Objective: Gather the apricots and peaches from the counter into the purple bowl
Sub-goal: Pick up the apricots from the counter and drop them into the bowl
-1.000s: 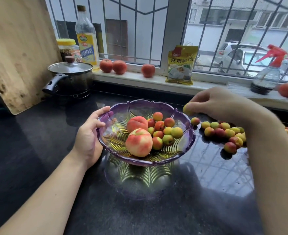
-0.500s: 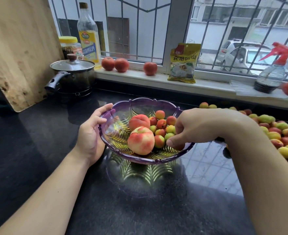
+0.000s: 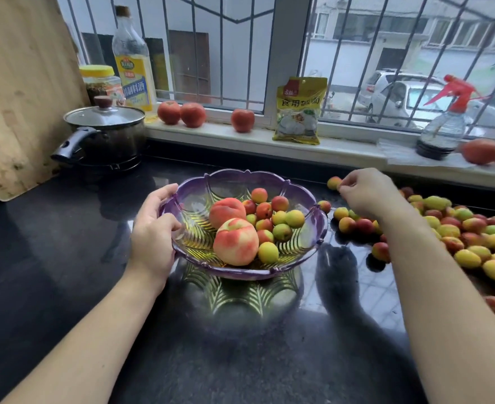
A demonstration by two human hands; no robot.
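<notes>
Holding: left hand (image 3: pixel 152 234) grips the left rim of the purple bowl (image 3: pixel 304 249), thumb hooked inside.
Reaching: right hand (image 3: pixel 367 193), just right of the bowl, fingers curled, tips touching an apricot (image 3: pixel 333 182) on the counter (image 3: pixel 65 243); whether it is pinched, I cannot tell.
Bowl contents: two peaches (image 3: pixel 236 241) and a cluster of apricots.
Loose fruit: pile of apricots (image 3: pixel 456 228) lies right of the bowl.
Behind the bowl: pot (image 3: pixel 106 138), bottle (image 3: pixel 134 62).

It was a home kitchen: a black stone counter (image 3: pixel 65 243) ran under a barred window (image 3: pixel 220 53), with a lidded pot (image 3: pixel 106 135), cooking-wine bottle (image 3: pixel 132 62) and wooden cutting board (image 3: pixel 21 83) beyond the bowl-gripping left hand (image 3: pixel 152 231).
</notes>
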